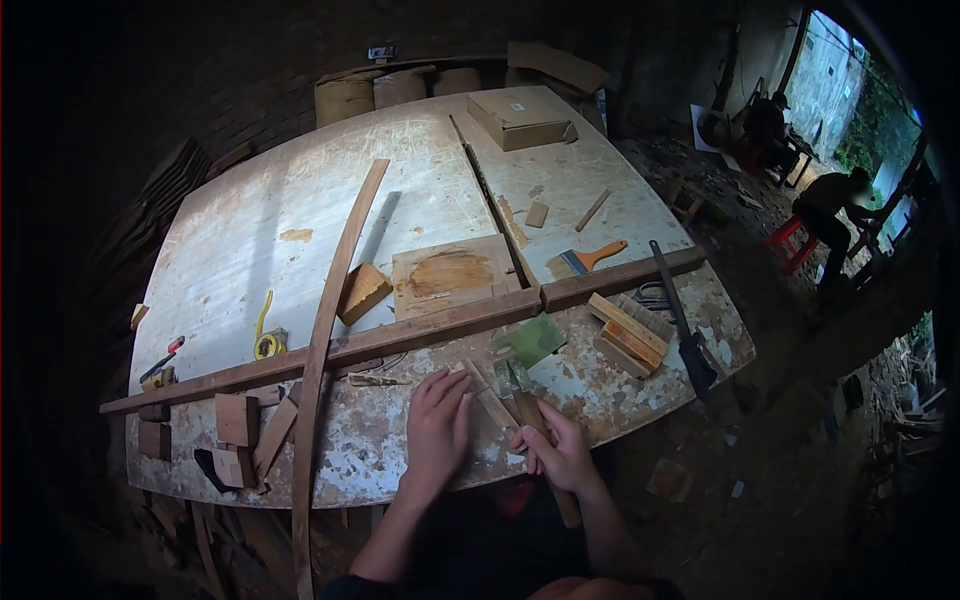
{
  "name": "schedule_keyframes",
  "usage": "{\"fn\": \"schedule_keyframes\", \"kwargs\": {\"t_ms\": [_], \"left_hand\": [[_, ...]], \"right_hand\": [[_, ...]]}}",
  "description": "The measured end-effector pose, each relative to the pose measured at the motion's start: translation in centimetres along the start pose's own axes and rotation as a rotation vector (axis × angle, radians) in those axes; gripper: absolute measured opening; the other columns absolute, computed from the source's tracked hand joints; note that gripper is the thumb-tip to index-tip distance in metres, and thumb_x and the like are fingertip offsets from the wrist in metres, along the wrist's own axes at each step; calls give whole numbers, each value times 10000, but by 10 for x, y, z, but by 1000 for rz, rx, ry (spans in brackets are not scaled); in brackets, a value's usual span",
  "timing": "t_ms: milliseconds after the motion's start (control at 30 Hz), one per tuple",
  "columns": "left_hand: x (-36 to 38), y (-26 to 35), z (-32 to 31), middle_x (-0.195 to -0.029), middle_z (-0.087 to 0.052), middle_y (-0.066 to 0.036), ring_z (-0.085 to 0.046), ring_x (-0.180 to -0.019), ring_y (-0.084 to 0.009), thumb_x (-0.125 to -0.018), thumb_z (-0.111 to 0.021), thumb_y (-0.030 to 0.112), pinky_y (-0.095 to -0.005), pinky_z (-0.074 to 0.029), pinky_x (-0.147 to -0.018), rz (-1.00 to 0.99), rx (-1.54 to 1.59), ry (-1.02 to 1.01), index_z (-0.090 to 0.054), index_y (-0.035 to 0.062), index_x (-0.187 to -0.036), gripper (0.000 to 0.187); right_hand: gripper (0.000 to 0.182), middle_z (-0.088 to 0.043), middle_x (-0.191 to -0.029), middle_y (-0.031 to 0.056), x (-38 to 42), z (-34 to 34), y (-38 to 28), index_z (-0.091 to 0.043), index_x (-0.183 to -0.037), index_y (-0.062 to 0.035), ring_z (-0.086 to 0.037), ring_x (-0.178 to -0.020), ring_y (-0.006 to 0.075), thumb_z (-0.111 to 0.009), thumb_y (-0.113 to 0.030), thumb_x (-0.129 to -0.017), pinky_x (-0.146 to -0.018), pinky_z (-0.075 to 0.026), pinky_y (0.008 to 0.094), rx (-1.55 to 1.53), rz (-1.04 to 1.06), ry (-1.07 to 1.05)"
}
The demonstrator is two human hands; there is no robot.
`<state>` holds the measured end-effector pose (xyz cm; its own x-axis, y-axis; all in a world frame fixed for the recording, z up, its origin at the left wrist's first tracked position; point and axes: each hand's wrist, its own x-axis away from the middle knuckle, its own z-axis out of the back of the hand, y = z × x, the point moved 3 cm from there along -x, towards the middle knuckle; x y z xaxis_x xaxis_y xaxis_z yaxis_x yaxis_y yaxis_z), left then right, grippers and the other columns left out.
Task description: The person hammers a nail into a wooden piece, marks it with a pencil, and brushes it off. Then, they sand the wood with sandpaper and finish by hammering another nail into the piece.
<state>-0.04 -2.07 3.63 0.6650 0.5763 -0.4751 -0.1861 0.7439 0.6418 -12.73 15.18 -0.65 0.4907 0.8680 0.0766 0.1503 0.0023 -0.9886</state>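
Observation:
My right hand (560,452) is wrapped round the wooden handle of a hammer-like tool (532,412). Its metal head points away from me, over the near part of the worktable (370,470); the head's exact shape is hard to make out. Beside the tool lies a thin wood strip (490,398). My left hand (438,425) rests by the strip's far end with fingers stretched out, the fingertips at or very near it. Just beyond the tool head is a green patterned piece (532,341), perhaps sandpaper or cloth.
A long wood batten (430,334) crosses the table, with a curved strip (335,285) over it. Wood blocks (237,420), a tape measure (268,344), a paintbrush (592,257), a saw-like tool (680,320) and a cardboard box (518,118) lie around. Two people sit at far right.

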Motion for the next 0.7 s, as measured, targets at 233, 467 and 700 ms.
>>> {"fn": "schedule_keyframes", "kwargs": {"t_ms": [233,467,700], "left_hand": [[19,-13,-11,-1669,-451,-282,-385,-1575,-491,-954,-671,28,-587,-292,-1312,-26,-39,-110,-600,1,-1525,577],[17,-5,-18,-1593,-564,-189,-373,-1597,-466,-888,-703,4,-660,-215,-1341,-169,-80,-305,-687,85,-1426,545],[19,-7,-15,-1248,-648,-147,-571,-1359,-417,-871,-842,114,-624,-345,-1280,-140,-18,-130,-762,80,-1273,412]], "right_hand": [[566,-762,-1005,106,-2,3,0,-413,-1629,68,-609,-601,54,-601,-133,-1134,-546,-496,213,-52,35,3],[566,-792,-1064,175,-18,28,-36,-540,-1552,54,-747,-819,178,-712,-176,-1065,-734,-587,334,353,188,240],[662,-771,-1226,272,-69,76,-58,-564,-1525,52,-775,-1102,331,-802,-249,-985,-965,-595,418,774,210,369]]}}
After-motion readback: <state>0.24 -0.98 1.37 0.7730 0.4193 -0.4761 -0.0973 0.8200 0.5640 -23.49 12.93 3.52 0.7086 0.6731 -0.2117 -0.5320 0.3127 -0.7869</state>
